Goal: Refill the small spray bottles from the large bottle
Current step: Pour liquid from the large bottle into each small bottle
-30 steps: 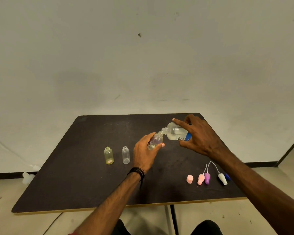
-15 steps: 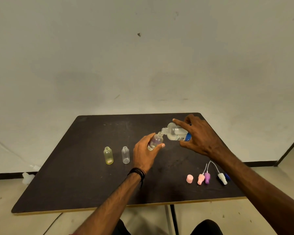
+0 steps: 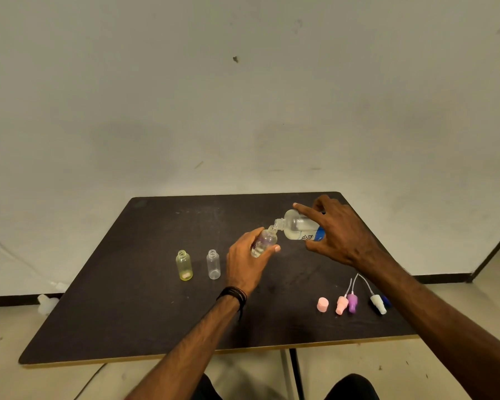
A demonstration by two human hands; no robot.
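While the left hand (image 3: 247, 259) keeps a firm grip around a small clear bottle (image 3: 263, 243), tipped and lifted over the dark counter (image 3: 133, 298), the right hand (image 3: 339, 235) wraps its grip around the large bottle (image 3: 299, 230) (lying almost sideways). Their open mouths touch. A yellow bottle (image 3: 184, 265) and a clear bottle (image 3: 213, 264) stand upright nearby, left of the hands. Spray tops (image 3: 352, 303) lie near the front edge, on the right.

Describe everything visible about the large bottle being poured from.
The large bottle is clear plastic with a blue and white label, uncapped and partly filled with clear liquid. The right hand grips it, tipped nearly sideways above the table, its neck at the mouth of the small bottle held in the left hand.
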